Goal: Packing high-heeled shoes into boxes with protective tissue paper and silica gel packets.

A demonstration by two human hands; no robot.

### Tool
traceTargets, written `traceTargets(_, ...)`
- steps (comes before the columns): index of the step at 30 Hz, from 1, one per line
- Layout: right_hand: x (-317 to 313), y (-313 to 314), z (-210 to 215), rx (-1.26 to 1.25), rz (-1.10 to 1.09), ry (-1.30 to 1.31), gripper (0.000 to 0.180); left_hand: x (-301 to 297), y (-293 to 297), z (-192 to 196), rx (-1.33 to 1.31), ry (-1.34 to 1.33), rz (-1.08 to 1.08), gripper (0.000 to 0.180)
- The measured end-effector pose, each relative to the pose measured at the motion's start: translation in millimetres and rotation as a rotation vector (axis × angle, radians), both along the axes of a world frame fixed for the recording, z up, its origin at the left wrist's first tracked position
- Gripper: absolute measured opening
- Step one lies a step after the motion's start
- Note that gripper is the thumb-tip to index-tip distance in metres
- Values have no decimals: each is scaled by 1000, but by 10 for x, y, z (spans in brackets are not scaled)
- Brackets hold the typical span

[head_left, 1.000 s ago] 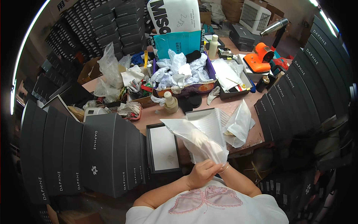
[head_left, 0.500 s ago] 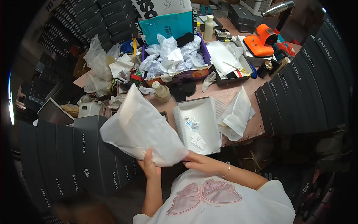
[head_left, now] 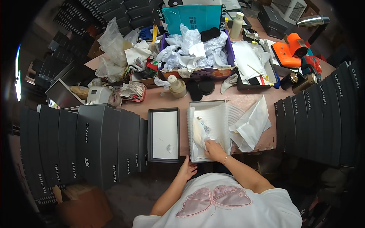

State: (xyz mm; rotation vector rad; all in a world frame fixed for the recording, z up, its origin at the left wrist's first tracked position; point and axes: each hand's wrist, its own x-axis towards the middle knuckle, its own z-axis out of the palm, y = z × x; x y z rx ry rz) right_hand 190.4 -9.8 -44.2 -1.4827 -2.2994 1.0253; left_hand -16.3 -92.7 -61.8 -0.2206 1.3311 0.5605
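A dark shoebox [head_left: 218,102] lined with ribbed white foam sheet [head_left: 218,121] lies in front of me. Along its left side rests a thin white bag [head_left: 198,133] with something pale inside. My right hand [head_left: 215,150] reaches into the box, fingers closed on the bag's near end. Small tags [head_left: 205,127] show partly beside the bag. My left hand [head_left: 187,169] is at the box's near left corner, thumb up along the side and fingers apart, holding nothing. A second white bag [head_left: 251,127] lies right of the box, over the edge of the foam.
A box lid [head_left: 164,135] lies inside up to the left. Dark shoeboxes stand in rows at left [head_left: 97,144] and right [head_left: 319,117]. Behind are a beige bottle [head_left: 176,86], a purple-edged carton of crumpled paper [head_left: 197,72], a tray of papers [head_left: 253,62] and an orange device [head_left: 289,51].
The white bag, held up in front of me before, is now down inside the box's left side. Both hands moved right with it, and my left hand has let go. The lid has come into sight.
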Motion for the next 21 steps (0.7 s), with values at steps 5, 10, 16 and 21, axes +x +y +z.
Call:
traceTargets(5,377,50,48,36,-59,-6,38,225,117,-159,202,-4,-37,34)
traceTargets(10,512,24,10,62,0,7,36,208,360,81,41,-191,9,30)
traceTargets(16,530,4,-50,-5,-45,54,35,470,462,498,720,6,252,21)
traceTargets(21,495,83,115,20,-78,102,33,385,348,1366,1309,840,-492,18)
